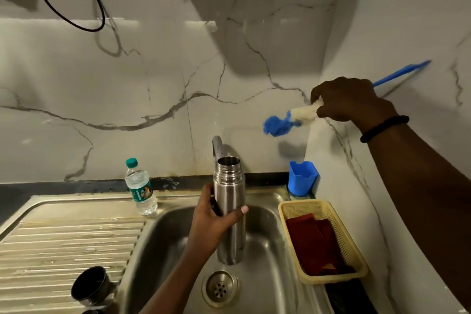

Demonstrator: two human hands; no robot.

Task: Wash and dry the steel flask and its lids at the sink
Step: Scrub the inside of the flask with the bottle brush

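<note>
Setting: marble-look wall tiles behind a steel sink (270, 275) with a ribbed draining board (63, 242) on the left, dark counter (51, 186) strip along the back

Flask: we've got the steel flask (229, 211) upright over the basin, mouth open and facing up, just in front of the tap (217, 146)

Left hand: our left hand (214, 222) is wrapped round the flask's middle, thumb across the front, so a firm hold

Right hand: our right hand (349, 99) is up near the side wall, fingers closed round the bottle brush (293, 118) at the white bristle part, blue tuft end pointing down-left toward the flask, blue handle sticking out behind

Lids: one dark cup-shaped lid (90, 285) sits on the draining board near the bottom edge; can't tell where any other lid is

Other bits: small water bottle (141, 187) at the back of the board, blue holder (302, 177) in the corner, yellow basket (323, 239) with red cloths on the right rim

Step in hand (our guess): getting the brush into the flask to scrub inside

How to do it well: we'd shift the grip back onto the handle first, holding the bristles gives no reach. Line the tuft up with the mouth, keep the flask steady and low over the basin, then push down and twist so the bottom gets scrubbed too

Watch out: wet steel is slippy, so keep that left grip snug
</note>
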